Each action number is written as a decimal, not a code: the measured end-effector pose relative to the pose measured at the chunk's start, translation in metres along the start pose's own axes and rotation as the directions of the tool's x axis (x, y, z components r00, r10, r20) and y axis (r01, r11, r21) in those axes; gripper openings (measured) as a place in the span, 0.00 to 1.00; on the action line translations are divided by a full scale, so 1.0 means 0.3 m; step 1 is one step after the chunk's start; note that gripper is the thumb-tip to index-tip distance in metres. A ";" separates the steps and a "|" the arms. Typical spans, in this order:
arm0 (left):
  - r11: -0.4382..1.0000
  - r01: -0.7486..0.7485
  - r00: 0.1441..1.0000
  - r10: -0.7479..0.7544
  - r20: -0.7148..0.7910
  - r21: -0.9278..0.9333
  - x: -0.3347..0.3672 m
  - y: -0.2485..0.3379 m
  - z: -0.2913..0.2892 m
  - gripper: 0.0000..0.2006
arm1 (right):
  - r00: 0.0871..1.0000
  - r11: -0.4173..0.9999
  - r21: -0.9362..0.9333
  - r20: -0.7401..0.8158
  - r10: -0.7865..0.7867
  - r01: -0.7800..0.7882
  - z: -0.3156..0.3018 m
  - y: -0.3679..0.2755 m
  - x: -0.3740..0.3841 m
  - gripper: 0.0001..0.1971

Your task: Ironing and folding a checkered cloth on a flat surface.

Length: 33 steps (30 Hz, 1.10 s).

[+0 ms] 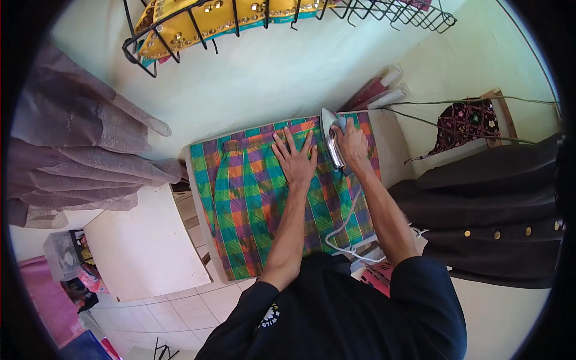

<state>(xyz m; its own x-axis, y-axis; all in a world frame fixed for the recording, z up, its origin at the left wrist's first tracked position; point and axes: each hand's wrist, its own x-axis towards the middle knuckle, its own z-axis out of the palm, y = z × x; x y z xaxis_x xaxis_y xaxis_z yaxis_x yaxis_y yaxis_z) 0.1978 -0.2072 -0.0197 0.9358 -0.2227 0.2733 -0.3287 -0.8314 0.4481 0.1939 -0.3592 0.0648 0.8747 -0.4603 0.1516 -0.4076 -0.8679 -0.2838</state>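
Note:
A plaid garment [255, 198] in green, purple and orange, with a gathered band along its far edge, lies spread over the ironing surface [393, 141]. Flat on the cloth near that band rests my left hand [296, 161], its fingers spread. Just to its right my right hand [353, 144] grips a clothes iron [330, 141], whose soleplate edge is tilted toward the left. The iron's tip points to the far edge, by the wall. From the iron a pale cord [345, 225] runs back across the cloth, under my right forearm.
A black wire rack [198, 24] holding yellow studded cloth hangs above. Greyish drapery [78, 132] hangs at left, above a white board [144, 246]. On the right hang a dark coat [492, 210] with gold buttons and a floral cloth [471, 126]; plastic-wrapped rolls [378, 90] lean at the wall.

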 end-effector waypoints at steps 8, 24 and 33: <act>1.000 0.007 0.999 -0.007 0.042 0.008 -0.004 0.002 -0.016 0.24 | 0.992 0.991 -0.047 0.001 0.126 -0.125 0.024 0.034 0.013 0.22; 0.999 0.007 0.986 -0.014 0.164 0.044 0.032 -0.005 0.039 0.24 | 0.987 0.999 -0.009 0.155 0.051 -0.050 -0.073 0.164 -0.151 0.22; 0.998 -0.053 0.968 0.056 0.246 -0.020 -0.062 -0.077 -0.060 0.30 | 0.974 0.986 -0.013 0.153 0.167 -0.166 -0.179 0.260 -0.474 0.24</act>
<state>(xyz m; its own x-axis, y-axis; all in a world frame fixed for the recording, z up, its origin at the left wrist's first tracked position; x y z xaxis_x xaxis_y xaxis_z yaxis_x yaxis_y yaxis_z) 0.1858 -0.1746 -0.0198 0.9185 -0.3871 0.0804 -0.3799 -0.8082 0.4500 0.0235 -0.3715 0.0720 0.8243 -0.5644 -0.0446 -0.5510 -0.7816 -0.2923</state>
